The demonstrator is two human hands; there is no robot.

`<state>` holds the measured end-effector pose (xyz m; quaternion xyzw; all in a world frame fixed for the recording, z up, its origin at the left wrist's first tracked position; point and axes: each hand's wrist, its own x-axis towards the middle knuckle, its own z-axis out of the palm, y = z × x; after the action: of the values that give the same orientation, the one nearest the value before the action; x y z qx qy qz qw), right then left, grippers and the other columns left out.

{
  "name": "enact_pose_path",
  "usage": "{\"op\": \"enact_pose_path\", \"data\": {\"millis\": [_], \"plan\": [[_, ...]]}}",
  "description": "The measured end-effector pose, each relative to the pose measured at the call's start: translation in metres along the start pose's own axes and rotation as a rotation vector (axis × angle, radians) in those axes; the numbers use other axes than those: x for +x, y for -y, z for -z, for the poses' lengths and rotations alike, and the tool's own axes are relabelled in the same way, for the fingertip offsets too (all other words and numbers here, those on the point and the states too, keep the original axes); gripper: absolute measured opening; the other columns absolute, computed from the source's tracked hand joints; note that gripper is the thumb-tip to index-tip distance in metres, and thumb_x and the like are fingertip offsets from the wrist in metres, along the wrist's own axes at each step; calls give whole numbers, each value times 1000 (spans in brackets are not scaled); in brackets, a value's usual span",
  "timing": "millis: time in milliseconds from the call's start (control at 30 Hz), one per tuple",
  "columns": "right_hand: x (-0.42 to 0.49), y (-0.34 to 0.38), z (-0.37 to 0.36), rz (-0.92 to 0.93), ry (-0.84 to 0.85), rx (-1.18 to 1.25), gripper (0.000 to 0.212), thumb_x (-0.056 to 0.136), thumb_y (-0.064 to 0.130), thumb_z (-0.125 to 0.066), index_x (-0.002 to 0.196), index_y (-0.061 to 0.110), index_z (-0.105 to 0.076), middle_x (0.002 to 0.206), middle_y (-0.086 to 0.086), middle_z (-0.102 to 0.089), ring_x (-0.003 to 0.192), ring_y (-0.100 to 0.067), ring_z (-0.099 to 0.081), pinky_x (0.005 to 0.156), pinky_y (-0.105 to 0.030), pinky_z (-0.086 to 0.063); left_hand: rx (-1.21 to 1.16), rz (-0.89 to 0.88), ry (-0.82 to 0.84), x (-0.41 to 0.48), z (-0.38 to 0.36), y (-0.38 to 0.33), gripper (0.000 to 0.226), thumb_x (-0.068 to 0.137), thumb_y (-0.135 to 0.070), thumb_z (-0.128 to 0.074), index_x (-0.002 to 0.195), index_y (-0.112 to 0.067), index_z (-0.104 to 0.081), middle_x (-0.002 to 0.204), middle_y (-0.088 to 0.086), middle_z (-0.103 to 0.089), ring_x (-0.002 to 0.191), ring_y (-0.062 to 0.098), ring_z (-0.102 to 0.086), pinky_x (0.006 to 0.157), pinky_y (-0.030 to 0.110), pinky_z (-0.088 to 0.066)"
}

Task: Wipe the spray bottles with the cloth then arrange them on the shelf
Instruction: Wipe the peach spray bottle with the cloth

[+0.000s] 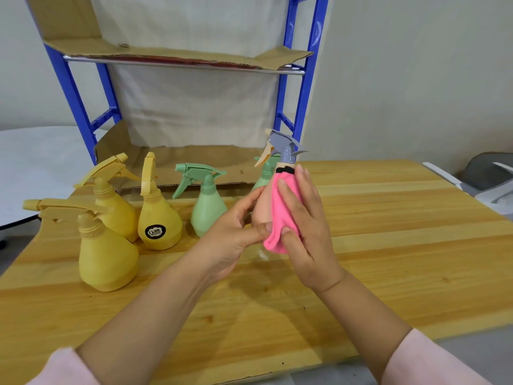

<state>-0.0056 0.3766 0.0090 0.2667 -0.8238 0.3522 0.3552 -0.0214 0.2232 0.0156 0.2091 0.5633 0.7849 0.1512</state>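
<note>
My left hand [234, 232] grips the lower body of a peach spray bottle [263, 209] with a grey trigger head, held above the wooden table. My right hand [306, 226] presses a pink cloth [280, 218] around the bottle's right side, fingers wrapped over it. Three yellow spray bottles [107, 259] stand at the left of the table. A green spray bottle [208, 207] stands behind my left hand, and a second green one [265, 176] is mostly hidden behind the held bottle. The blue shelf [304, 87] rises at the back, lined with cardboard.
The wooden table [388, 245] stretches to the right and front. Cardboard [194, 165] covers the lower shelf level right behind the bottles. A white round table [36, 162] is at the left. Grey and white objects [488, 179] sit at the far right.
</note>
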Motion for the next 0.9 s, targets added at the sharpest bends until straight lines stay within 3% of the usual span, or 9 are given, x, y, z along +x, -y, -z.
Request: {"op": "enact_pose_path", "data": {"millis": [133,233,400,533,667,767,833,900], "plan": [[2,3,-1,-53,29,62,58,89,20,-36,145,6,-32,158,-14,-12,148,-27,-8,119,-48,-17,16,9,-28,-1,3,2,74,69,-14,-78,136,-25,-47,129,-3,-59,122,16,-54,96,37,-48],[-2,2,-4,45,23,-20,54,90,18,-39,142,2,-36,155,-21,-19,147,-35,-9,118,-51,-16,-24,5,-55,1,2,0,62,75,-6,-68,132,-21,-51,119,1,-65,111,19,-61,85,36,-55],[-12,0,-9,146,19,-143,53,91,21,-43,140,1,-36,152,-22,-23,145,-40,-9,116,-57,-18,-69,27,-38,3,2,-5,55,76,-4,-64,129,-15,-52,115,7,-68,106,22,-63,87,35,-53],[-10,-1,-3,106,-61,-60,52,95,27,-36,139,0,-35,152,-22,-21,145,-39,-12,117,-50,-16,-87,40,43,0,2,-7,48,83,-9,-54,130,-16,-52,119,14,-62,105,26,-59,91,47,-48],[-8,2,-1,-22,-164,125,55,88,17,-33,139,-1,-33,153,-19,-19,145,-32,-18,118,-39,-19,-216,88,117,0,1,-5,43,86,-15,-49,128,-26,-50,118,12,-62,103,25,-60,88,48,-52],[-6,3,0,-88,-180,182,55,87,17,-33,140,4,-36,154,-15,-23,145,-25,-22,117,-32,-21,-215,89,118,0,0,0,48,87,-14,-51,133,-21,-40,130,26,-50,108,35,-55,97,61,-42],[-4,3,1,-84,-159,150,55,89,19,-34,141,2,-36,154,-15,-22,145,-26,-21,117,-35,-21,-238,73,72,1,-1,1,51,85,-12,-55,134,-18,-40,127,25,-50,105,34,-57,92,56,-48],[-5,3,-1,-13,-127,13,55,90,20,-37,141,-1,-34,155,-19,-18,145,-34,-16,118,-44,-18,-244,42,25,3,-1,-1,53,81,-11,-58,132,-17,-45,119,16,-54,97,26,-58,78,43,-57]]}}
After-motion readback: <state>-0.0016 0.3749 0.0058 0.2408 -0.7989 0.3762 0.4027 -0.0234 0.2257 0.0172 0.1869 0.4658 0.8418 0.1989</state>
